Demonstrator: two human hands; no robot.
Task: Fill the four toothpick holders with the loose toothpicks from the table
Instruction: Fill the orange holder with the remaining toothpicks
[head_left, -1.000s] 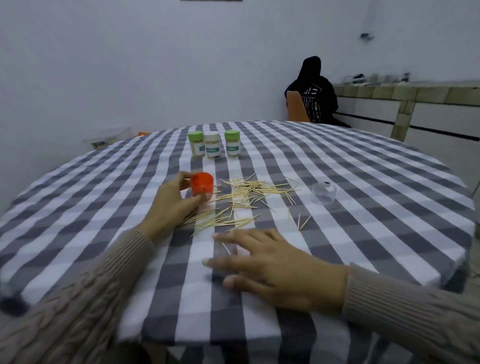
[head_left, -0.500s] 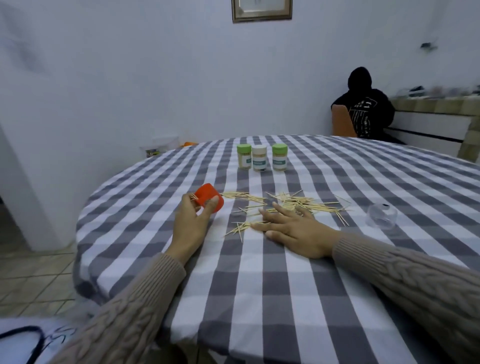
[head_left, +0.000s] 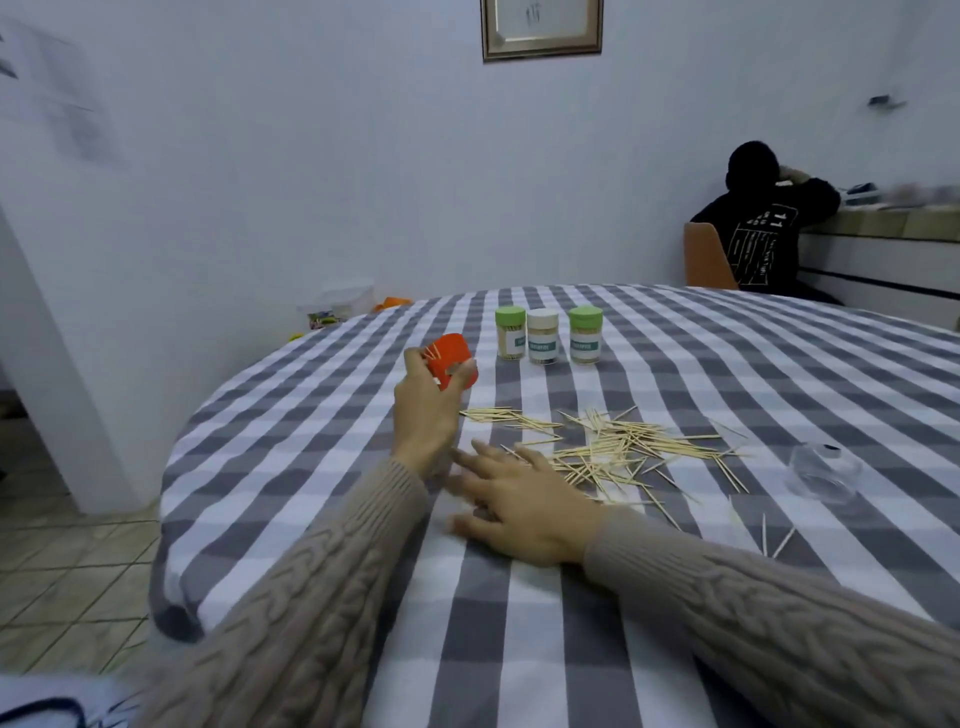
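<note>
My left hand grips an orange toothpick holder, lifted off the table and tilted, with toothpick tips showing at its mouth. My right hand lies flat on the checked tablecloth, fingers spread, just left of the pile of loose toothpicks. Three closed holders stand in a row further back: a green-lidded holder, a white-lidded holder and a second green-lidded holder. A clear holder body sits at the right of the pile.
A few stray toothpicks lie near the front right. A person in a dark hooded top sits on a chair behind the table's far right edge. The table's left edge drops to a tiled floor.
My left hand has lifted the orange holder higher and tilted it. My right hand has slid back left, away from the pile. The camera has turned further left.
</note>
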